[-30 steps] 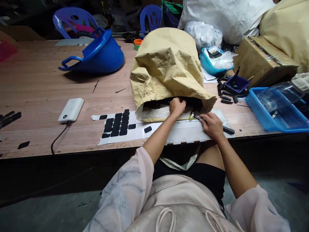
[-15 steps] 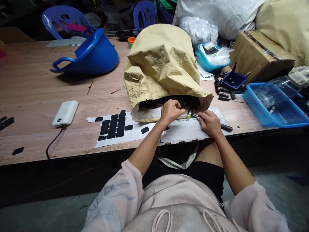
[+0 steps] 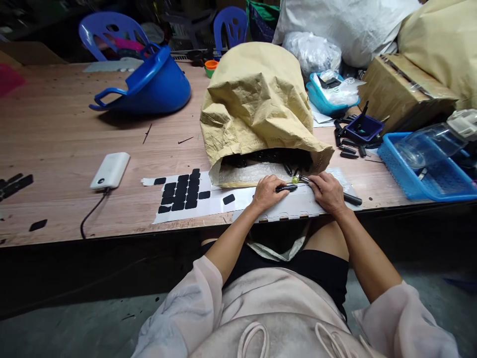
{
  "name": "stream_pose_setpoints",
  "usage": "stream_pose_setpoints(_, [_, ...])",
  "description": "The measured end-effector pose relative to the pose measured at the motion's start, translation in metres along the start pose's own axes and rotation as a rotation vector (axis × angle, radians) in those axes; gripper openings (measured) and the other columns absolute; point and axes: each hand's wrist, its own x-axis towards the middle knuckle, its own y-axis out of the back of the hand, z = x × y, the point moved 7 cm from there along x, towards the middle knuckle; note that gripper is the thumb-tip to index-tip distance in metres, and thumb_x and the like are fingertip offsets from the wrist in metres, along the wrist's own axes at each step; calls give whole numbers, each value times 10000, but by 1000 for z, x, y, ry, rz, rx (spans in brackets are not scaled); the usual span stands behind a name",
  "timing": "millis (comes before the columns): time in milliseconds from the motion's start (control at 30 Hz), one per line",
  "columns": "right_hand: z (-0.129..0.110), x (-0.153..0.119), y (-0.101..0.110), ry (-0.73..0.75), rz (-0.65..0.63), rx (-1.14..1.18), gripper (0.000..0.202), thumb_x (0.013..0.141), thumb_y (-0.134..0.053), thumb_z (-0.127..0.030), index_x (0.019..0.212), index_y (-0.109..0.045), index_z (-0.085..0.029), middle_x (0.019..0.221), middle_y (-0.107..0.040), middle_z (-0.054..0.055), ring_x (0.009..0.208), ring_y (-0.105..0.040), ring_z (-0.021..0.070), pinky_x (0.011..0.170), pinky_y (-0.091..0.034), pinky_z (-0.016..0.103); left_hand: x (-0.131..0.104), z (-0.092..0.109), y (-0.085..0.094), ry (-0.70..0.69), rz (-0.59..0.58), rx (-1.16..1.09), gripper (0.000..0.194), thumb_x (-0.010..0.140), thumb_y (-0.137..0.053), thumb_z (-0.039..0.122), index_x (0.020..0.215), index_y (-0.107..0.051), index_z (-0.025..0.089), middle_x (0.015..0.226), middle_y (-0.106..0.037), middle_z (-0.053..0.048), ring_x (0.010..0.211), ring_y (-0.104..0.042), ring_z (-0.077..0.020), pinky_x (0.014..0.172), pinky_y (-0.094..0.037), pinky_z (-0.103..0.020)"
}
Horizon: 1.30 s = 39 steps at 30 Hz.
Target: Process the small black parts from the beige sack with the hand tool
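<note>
Just in front of the mouth of a tan sack (image 3: 257, 104), my left hand (image 3: 269, 192) is closed on a small black part (image 3: 286, 188). My right hand (image 3: 328, 191) grips a metal tool with a black handle (image 3: 352, 199); its yellow-green tip (image 3: 295, 179) points left, close to the black part. Both hands rest over a white board (image 3: 286, 209) at the table's front edge. More black pieces (image 3: 286, 169) lie inside the sack's opening. Left of my hands, black rounded stickers (image 3: 181, 191) sit on a white sheet (image 3: 219, 195).
A tilted blue basin (image 3: 160, 84) and a white power bank (image 3: 111, 171) with a cable are on the left. To the right are a blue basket (image 3: 428, 174) with a clear container, a small purple tray (image 3: 364, 129), scattered black parts and a cardboard box (image 3: 408, 92).
My left hand has come back from the sack's opening toward the board and now holds a black part. My right hand keeps the tool in nearly the same place. The view has shifted slightly.
</note>
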Motion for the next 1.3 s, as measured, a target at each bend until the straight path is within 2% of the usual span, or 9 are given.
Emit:
stream_pose_setpoints(100, [-5, -9, 11, -46, 52, 66, 324, 1063, -480, -379, 1165, -762, -258, 978, -690, 83, 942, -616, 241, 820, -494, 355, 0, 0, -1, -5, -9, -13, 169, 878, -787, 280, 1040, -810, 239, 1005, -730, -43, 1066, -648, -241, 1011, -481, -369])
stream_pose_setpoints(267, [-22, -32, 30, -119, 157, 332, 343, 1074, -476, -376, 1283, -718, -252, 985, -713, 75, 913, -677, 220, 869, -549, 364, -1, 1, 2, -23, 14, -46, 231, 889, -780, 289, 1115, -807, 253, 984, -737, -34, 1028, -650, -230, 1005, -480, -364])
stream_pose_setpoints(433, [-37, -40, 41, -134, 187, 380, 330, 1073, -500, -380, 1282, -727, -263, 993, -728, 80, 916, -700, 221, 867, -576, 378, -1, 0, 1, -27, 31, -47, 177, 886, -791, 286, 1050, -833, 234, 946, -728, -41, 1010, -649, -229, 979, -483, -365])
stream_pose_setpoints(533, [-41, -41, 40, -113, 188, 387, 329, 1074, -507, -380, 1292, -726, -269, 1021, -738, 81, 956, -708, 224, 896, -581, 383, 0, -2, -1, -35, 38, -50, 175, 884, -796, 278, 1051, -842, 255, 933, -717, -33, 998, -645, -227, 967, -488, -367])
stream_pose_setpoints(667, [-43, -42, 32, -98, 145, 379, 306, 1068, -521, -362, 1253, -745, -267, 986, -734, 68, 907, -703, 219, 849, -579, 370, 1, -3, -2, -34, 37, -52, 195, 879, -801, 267, 1068, -849, 268, 919, -703, -31, 985, -641, -230, 958, -494, -374])
stream_pose_setpoints(833, [-54, -40, 38, -79, 169, 442, 301, 1063, -530, -328, 1278, -733, -272, 992, -720, 65, 923, -691, 212, 875, -566, 366, 1, -2, -3, -34, 23, -55, 209, 882, -792, 273, 1084, -844, 279, 942, -703, -29, 999, -634, -231, 959, -489, -373])
stream_pose_setpoints(967, [-63, -39, 29, -67, 92, 431, 303, 1063, -520, -341, 1267, -736, -279, 988, -720, 61, 919, -692, 210, 858, -562, 356, 2, -4, -4, -18, 11, -56, 188, 893, -774, 286, 1069, -839, 288, 947, -702, -27, 991, -628, -224, 947, -487, -363])
stream_pose_setpoints(1133, [-41, -31, 25, -99, 126, 387, 314, 1064, -508, -369, 1258, -736, -274, 1023, -724, 65, 940, -688, 211, 879, -543, 355, 3, -3, -5, -17, 15, -57, 195, 877, -785, 299, 1064, -835, 279, 957, -713, -29, 1015, -631, -234, 968, -488, -371])
stream_pose_setpoints(1300, [-2, -11, 18, -98, 101, 96, 328, 1047, -503, -375, 1193, -766, -246, 950, -699, 83, 898, -621, 238, 816, -492, 357, 2, -1, -5, -6, 30, -24, 177, 858, -783, 282, 1028, -825, 256, 972, -721, -37, 1029, -640, -250, 975, -491, -391])
